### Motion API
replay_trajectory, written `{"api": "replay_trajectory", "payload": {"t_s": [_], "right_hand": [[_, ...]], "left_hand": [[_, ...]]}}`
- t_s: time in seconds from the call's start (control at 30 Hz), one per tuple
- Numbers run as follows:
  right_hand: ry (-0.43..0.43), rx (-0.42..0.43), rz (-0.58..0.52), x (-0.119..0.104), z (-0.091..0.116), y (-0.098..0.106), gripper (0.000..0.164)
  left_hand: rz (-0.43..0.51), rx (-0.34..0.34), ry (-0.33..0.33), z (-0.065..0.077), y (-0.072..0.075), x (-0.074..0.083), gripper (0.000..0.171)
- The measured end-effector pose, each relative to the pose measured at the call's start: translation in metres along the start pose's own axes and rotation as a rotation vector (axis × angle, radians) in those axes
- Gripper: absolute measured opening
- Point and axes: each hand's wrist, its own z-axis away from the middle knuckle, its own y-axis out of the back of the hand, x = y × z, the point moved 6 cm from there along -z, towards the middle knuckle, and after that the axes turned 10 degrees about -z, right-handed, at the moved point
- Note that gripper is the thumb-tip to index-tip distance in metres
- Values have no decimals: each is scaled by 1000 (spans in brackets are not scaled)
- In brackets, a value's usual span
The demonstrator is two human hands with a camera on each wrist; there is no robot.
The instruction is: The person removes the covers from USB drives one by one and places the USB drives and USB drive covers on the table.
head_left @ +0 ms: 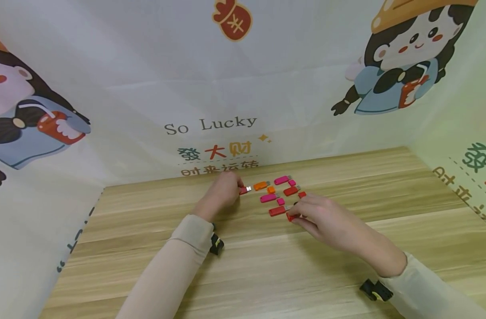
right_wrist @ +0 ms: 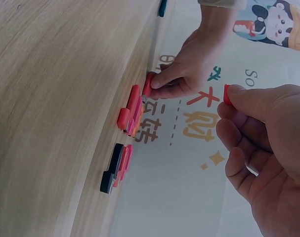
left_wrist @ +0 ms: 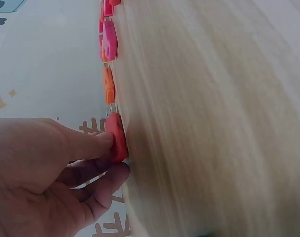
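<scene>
My left hand (head_left: 224,191) pinches a red USB flash drive (left_wrist: 118,138) at the far left of a group of drives, its metal plug pointing right. In the right wrist view, my right hand (right_wrist: 273,143) holds a small red cap (right_wrist: 226,95) between thumb and index finger, above the table. Close to that hand in the head view lies another red USB drive (head_left: 277,211). Further drives lie around it: an orange one (head_left: 260,186), two pink ones and a second red one, with small matching caps beside their plugs. A black drive (right_wrist: 115,165) is mostly hidden behind my right hand in the head view.
Light wood table (head_left: 243,274) under everything. A pale printed sheet (head_left: 147,88) with cartoon figures and lettering stands behind and at both sides. Each wrist carries a black strap device, such as the right one (head_left: 375,290).
</scene>
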Motion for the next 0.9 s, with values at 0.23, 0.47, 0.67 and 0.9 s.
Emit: {"api": "replay_trajectory", "payload": {"t_s": [0.23, 0.47, 0.67, 0.9], "right_hand": [[-5, -9, 4, 0, 0, 0, 11], [-30, -24, 8, 2, -2, -1, 10], [-28, -35, 20, 4, -9, -1, 11], [-23, -64, 29, 9, -25, -3, 11]], "left_hand": [[1, -3, -5, 0, 0, 0, 18], [0, 5, -8, 0, 0, 0, 19], [43, 4, 24, 3, 3, -3, 24], [51, 49, 39, 10, 13, -6, 26]]}}
